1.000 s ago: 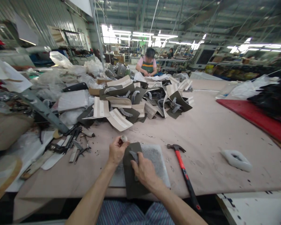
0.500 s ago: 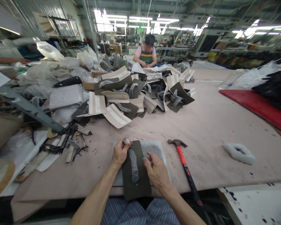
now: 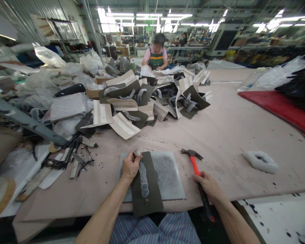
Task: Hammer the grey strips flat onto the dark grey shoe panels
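Observation:
A dark olive panel [image 3: 154, 189] with a plastic-wrapped handle [image 3: 143, 179] lies partly over a worn grey slab [image 3: 171, 176] at the table's front edge. My left hand [image 3: 131, 165] is closed at the panel's upper left, pinching a short, pale, wrapped cylinder [image 3: 136, 153] that looks like a hand punch; its lower end is hidden. To the right, my right hand [image 3: 207, 184] is wrapped round the grip of a claw hammer [image 3: 194, 164] with an orange and black handle. The hammer's head points away from me, on or close to the table.
A heap of similar panels [image 3: 124, 125] covers the table's far middle, with a co-worker [image 3: 155, 56] behind it. Pliers and other hand tools [image 3: 76, 156] lie at left, beside a metal post [image 3: 27, 118]. A white foam-like pad [image 3: 260, 162] and red board [image 3: 284, 105] are at right.
My right hand has left the panel's right edge, moved right and taken hold of the hammer's handle. My left hand keeps the pale cylinder in nearly the same place.

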The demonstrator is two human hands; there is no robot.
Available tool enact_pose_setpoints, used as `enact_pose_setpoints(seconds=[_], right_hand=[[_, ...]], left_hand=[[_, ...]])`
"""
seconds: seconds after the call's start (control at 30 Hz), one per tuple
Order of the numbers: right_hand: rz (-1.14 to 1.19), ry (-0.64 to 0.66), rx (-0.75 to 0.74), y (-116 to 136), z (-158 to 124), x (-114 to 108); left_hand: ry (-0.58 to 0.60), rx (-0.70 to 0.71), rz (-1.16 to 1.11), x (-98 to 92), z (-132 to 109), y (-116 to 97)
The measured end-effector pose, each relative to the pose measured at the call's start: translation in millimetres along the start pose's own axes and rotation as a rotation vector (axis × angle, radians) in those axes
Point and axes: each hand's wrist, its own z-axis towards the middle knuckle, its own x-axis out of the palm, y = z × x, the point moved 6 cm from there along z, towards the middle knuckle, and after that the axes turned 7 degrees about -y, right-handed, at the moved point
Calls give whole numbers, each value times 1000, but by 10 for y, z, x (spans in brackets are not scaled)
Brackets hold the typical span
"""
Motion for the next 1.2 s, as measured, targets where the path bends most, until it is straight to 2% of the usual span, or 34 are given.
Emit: enact_pose_setpoints(seconds=[0.07,0.13,0.2,0.27,0.33,0.37,0.43,0.5,0.57,0.67,0.7,0.73,0.77,0.83,0.9,0.97,1.07,1.13,1.2], right_hand=[[239,144,29,231,-101,120],[313,167,-3,498,-245,205],[330,136,-125,804,-416,273],[200,49,-400,1158,-607,313],[-89,-23,-696,1465,-800,391],[-249,-20,-804,1575,-874,450],[-508,41,-920,1726,-961,535],[-613,70,-988,1895,-1032,494],[-523,-22,-1056,2127,-1136,326],[-188,-312,-1048,2323,-1271,31],[-125,-371,-1018,2293,-1285,9],[-130,-365,-991,2225,-1273,59],[-203,-304,-963,2126,-1235,167],[-455,-77,-908,1855,-1117,451],[-648,77,-846,1581,-980,607],[-693,99,-800,1391,-838,593],[-611,88,-715,1082,-592,466],[-570,62,-623,772,-380,379],[-630,-12,-545,455,-165,298]], left_hand=[[-15,21,38,-1,-18,-30],[-5,58,86,-2,-44,-68],[26,111,132,1,-74,-111],[62,164,173,10,-100,-147],[77,201,202,14,-115,-170],[80,210,216,15,-117,-175],[75,213,240,15,-116,-179],[74,206,243,16,-114,-179],[77,196,222,15,-111,-177],[75,164,185,6,-103,-149],[74,153,179,4,-99,-135],[74,146,175,3,-96,-121],[76,144,176,4,-93,-110],[79,159,191,9,-88,-102],[89,184,203,18,-87,-106],[93,191,195,21,-87,-111],[75,176,184,3,-89,-107],[75,177,196,-2,-92,-103],[76,185,200,-3,-92,-98]])
